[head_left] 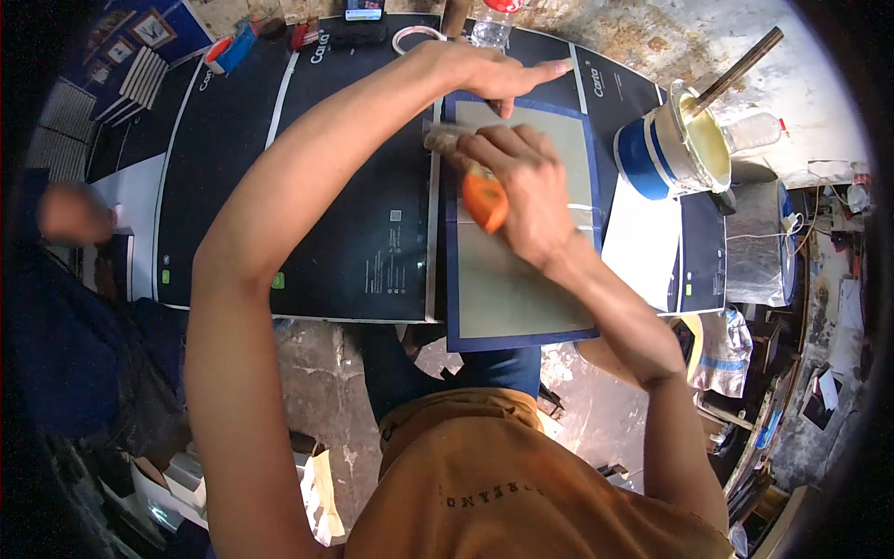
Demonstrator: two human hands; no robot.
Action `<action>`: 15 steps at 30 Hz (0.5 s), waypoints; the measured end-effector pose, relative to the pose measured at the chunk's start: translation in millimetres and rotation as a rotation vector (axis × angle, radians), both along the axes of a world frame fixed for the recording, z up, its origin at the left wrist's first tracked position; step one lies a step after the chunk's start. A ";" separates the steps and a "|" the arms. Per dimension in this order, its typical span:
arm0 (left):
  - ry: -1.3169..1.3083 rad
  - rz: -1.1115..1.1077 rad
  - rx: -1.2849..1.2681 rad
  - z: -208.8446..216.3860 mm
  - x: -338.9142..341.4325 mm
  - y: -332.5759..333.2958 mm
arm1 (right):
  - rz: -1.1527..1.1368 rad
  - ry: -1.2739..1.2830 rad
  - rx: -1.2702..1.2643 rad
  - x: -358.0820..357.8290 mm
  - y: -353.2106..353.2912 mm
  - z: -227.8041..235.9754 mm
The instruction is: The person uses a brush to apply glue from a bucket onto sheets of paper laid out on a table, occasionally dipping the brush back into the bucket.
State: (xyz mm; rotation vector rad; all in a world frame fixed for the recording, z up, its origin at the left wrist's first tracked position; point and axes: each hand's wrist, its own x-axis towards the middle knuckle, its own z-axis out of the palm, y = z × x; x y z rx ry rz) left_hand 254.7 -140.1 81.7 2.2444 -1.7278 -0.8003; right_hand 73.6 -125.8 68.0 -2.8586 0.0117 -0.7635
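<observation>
A grey-green panel (521, 289) with a dark blue border lies right of centre in the frame, its lower edge reaching past the near edge of the black tabletop (335, 233). The right hand (526, 177) is over the panel's upper half, clenched around a brush-like tool (485, 201) with an orange handle; the tool's far end, toward the upper left, is blurred. The left hand (498, 76) is at the panel's upper edge, just beyond the right one and apart from it, index finger stretched toward the upper right and other fingers bent down. Whether those fingers pinch or only press the edge, I cannot tell.

Large white lettering runs along the tabletop at upper left, upper centre and upper right. Left of the panel are a small square code (396, 216) and fine print too small to read; little green labels (166, 277) mark the tabletop's near side. Dark letters cross the chest of the brown shirt (466, 456) at lower centre. At the top, a phone (365, 9) has a lit screen, its text too small to read.
</observation>
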 end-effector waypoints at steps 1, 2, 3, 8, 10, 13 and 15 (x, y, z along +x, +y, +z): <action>-0.007 0.009 -0.006 -1.1 4.2 -1.1 | 0.009 -0.007 -0.006 -2.2 8.5 -4.2; 0.007 -0.045 -0.027 -2.8 7.3 -2.0 | 0.075 0.047 0.067 -11.5 26.7 -6.4; 0.025 -0.048 -0.042 -1.6 4.3 -0.9 | 0.137 0.108 0.148 -25.1 44.9 -8.5; -0.334 -0.130 0.065 4.2 -7.7 1.7 | 0.279 0.090 0.201 -79.3 65.8 19.3; -0.341 -0.189 0.011 -0.7 -5.4 13.2 | 0.059 0.084 0.009 -81.6 44.9 24.6; -0.324 -0.242 -0.048 -1.8 -11.1 8.6 | -0.070 0.178 0.068 -86.1 33.8 -14.9; -0.343 -0.222 -0.019 0.1 -14.6 8.3 | 0.008 0.191 0.130 -106.0 78.0 -12.0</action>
